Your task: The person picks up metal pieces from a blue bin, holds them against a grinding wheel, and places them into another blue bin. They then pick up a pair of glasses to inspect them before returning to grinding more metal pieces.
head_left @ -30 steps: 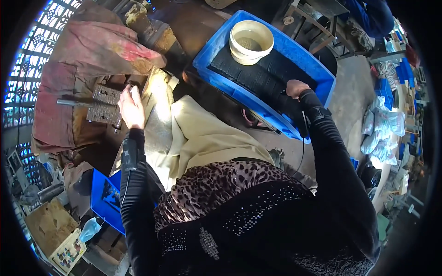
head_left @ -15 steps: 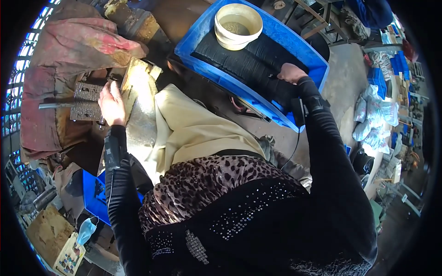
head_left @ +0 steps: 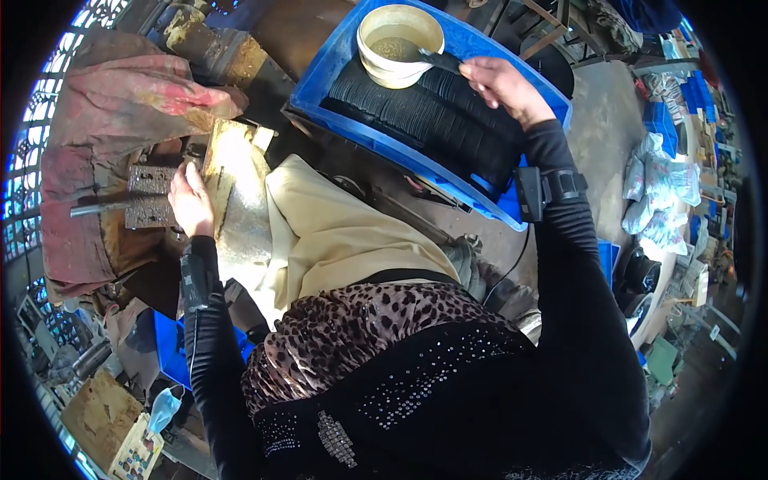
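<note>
My right hand (head_left: 504, 86) pinches a narrow, dark flat piece (head_left: 442, 60) by one end. Its far end reaches over the rim of a cream pail (head_left: 402, 76) with murky liquid in it. The pail stands on rows of thin black pieces (head_left: 448, 120) packed inside a blue crate (head_left: 352, 116). At left, my left hand (head_left: 190, 204) lies with outstretched fingers against the edge of a wet, speckled metal block (head_left: 148, 196). A metal rod (head_left: 98, 210) sticks out of the block's left side. Whether the fingertips hold anything small is hidden.
A brightly lit worn board (head_left: 232, 172) stands right of my left hand. Stained red cloth (head_left: 88, 168) drapes the far left. A pale apron (head_left: 344, 232) covers my lap. Another blue crate (head_left: 172, 348) sits low left; plastic bags (head_left: 660, 188) lie at right.
My right hand has lifted off the black pieces and moved up and left to the pail, with a dark flat piece now showing in its fingers. My left hand stays by the block.
</note>
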Demonstrator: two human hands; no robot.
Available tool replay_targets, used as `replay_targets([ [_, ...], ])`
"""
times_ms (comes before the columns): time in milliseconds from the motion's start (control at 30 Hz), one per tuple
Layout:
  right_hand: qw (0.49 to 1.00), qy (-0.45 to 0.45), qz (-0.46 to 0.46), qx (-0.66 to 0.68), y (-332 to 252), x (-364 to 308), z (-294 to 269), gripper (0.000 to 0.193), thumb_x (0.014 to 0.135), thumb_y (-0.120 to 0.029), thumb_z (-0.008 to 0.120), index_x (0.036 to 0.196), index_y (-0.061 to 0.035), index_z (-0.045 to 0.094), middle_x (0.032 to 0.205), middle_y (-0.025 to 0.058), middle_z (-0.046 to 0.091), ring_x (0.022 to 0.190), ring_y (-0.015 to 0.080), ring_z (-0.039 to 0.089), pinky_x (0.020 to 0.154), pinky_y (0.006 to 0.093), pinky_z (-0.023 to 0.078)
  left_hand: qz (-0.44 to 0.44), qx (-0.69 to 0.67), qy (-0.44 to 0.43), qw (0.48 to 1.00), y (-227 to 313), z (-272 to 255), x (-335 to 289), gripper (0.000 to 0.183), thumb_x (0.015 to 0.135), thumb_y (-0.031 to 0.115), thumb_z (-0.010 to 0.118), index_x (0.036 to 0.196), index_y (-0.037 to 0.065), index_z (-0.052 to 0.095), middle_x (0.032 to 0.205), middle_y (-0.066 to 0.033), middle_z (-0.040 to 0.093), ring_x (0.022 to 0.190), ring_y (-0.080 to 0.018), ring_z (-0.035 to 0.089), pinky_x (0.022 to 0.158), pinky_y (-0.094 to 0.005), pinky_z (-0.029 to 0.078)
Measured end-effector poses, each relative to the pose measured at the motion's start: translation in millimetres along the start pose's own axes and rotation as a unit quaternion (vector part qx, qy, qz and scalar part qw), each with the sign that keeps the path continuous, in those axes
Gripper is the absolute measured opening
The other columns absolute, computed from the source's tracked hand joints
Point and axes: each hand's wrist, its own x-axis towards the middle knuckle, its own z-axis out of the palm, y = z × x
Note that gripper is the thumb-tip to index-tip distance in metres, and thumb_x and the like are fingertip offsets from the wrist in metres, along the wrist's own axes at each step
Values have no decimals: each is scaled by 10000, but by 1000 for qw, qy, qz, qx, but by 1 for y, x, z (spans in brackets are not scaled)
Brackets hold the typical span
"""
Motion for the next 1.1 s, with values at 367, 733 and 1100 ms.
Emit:
replay_targets([
  [367, 835, 141, -18, -531, -29, 119, 50, 275, 836, -258, 568, 906, -38, 718, 902, 209, 691, 844, 357, 678, 729, 470, 525, 1, -13, -24, 1000, -2, -3, 3, 446, 1015, 367, 394, 1263, 26, 539, 1198, -195, 604, 1119, -375, 543, 987, -427, 392],
  [733, 766, 68, -174, -614, 52, 192, 6, 214, 767, -205, 612, 835, -47, 740, 861, 195, 701, 821, 323, 696, 691, 448, 534, 18, -24, -17, 999, 2, -8, 1, 444, 1018, 352, 391, 1257, 10, 543, 1199, -206, 605, 1116, -383, 551, 979, -418, 406],
  [1100, 706, -54, -121, -696, -14, 154, 55, 243, 795, -250, 639, 881, -47, 739, 891, 202, 697, 848, 323, 691, 731, 442, 530, 15, -10, -5, 1000, -3, -17, -2, 468, 1022, 360, 386, 1241, -18, 554, 1193, -228, 608, 1118, -383, 566, 962, -407, 438],
])
